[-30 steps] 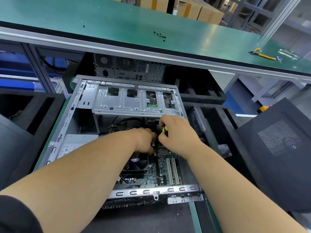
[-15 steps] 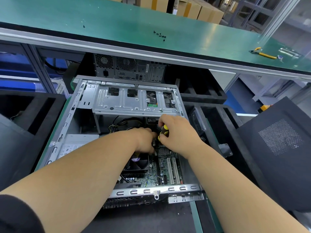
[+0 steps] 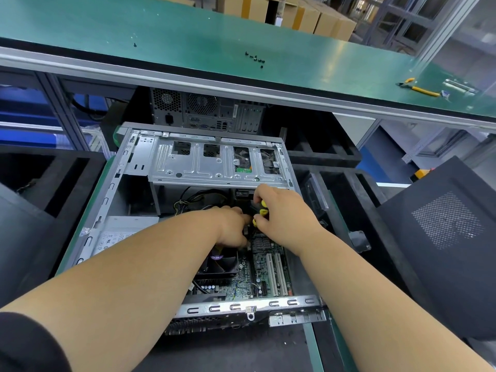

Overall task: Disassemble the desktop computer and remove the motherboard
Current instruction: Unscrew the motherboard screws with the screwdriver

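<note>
Little has moved since the earlier frame: the right hand (image 3: 284,218) has crept slightly leftward, its fingers curled round a yellow-and-black screwdriver (image 3: 261,212), and the left hand (image 3: 233,228) stays beside it, fingers bent down onto the board; whether they pinch anything I cannot tell. The motherboard (image 3: 257,277) still lies inside the opened computer case (image 3: 214,167), with fan (image 3: 222,261) and cables attached, so the side panel is off but most of the removal seems left. Loose screws (image 3: 255,59) lie mid-counter on the green counter (image 3: 188,41); pliers (image 3: 418,88) rest near its right edge. Cardboard boxes (image 3: 308,14) stand beyond its far edge.
</note>
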`<state>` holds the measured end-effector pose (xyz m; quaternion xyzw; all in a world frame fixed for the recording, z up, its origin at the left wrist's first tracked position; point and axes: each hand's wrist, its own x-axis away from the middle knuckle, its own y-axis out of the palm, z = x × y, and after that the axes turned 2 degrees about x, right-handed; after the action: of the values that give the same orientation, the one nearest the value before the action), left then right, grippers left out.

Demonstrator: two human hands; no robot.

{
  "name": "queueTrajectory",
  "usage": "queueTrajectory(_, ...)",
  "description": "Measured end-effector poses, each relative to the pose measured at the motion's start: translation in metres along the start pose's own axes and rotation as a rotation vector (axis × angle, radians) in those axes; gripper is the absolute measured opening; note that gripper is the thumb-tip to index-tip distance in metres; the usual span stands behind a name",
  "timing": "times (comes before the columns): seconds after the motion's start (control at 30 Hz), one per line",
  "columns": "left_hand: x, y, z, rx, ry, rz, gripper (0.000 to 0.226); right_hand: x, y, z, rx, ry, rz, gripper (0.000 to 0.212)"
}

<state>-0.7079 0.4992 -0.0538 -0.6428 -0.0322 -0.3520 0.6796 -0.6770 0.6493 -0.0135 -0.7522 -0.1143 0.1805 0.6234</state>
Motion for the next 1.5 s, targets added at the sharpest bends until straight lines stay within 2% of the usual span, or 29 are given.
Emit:
queueTrajectory(0.13, 0.002, 0.001, 0.000, -0.001, 0.005, -0.031, 0.075, -0.001, -0.001, -0.001, 0.049, -0.036, -0.053, 0.027)
queueTrajectory(0.23, 0.003, 0.001, -0.001, 0.025, -0.045, -0.048, 0.083, -0.002, 0.000, -0.003, 0.066, -0.030, -0.027, 0.026)
queueTrajectory(0.33, 0.003, 0.000, 0.000, 0.005, -0.004, -0.043, 0.083, -0.003, 0.001, -0.003, 0.058, -0.007, -0.008, 0.023)
queueTrajectory(0.47, 0.004, -0.002, 0.000, 0.016, 0.027, -0.041, 0.081, 0.000, -0.005, -0.001, -0.028, 0.066, 0.010, 0.014)
queueTrajectory(0.77, 0.006, -0.006, 0.000, 0.067, 0.053, 0.014, 0.083, 0.014, -0.033, -0.001, -0.100, 0.140, 0.095, 0.012)
queueTrajectory(1.0, 0.015, -0.013, -0.011, 0.142, 0.125, -0.005, 0.078, 0.039, -0.051, 0.014, -0.347, 0.321, 0.223, 0.015)
queueTrajectory(1.07, 0.013, -0.011, -0.009, 0.095, 0.101, -0.001, 0.078, 0.037, -0.049, 0.013, -0.290, 0.272, 0.190, 0.014)
queueTrajectory(1.23, 0.009, -0.008, -0.008, 0.060, 0.015, -0.065, 0.082, 0.020, -0.024, 0.001, 0.033, 0.094, 0.027, 0.014)
queueTrajectory(1.5, 0.006, -0.009, -0.013, 0.107, 0.043, -0.097, 0.084, 0.004, -0.006, 0.002, 0.109, 0.066, -0.016, 0.019)
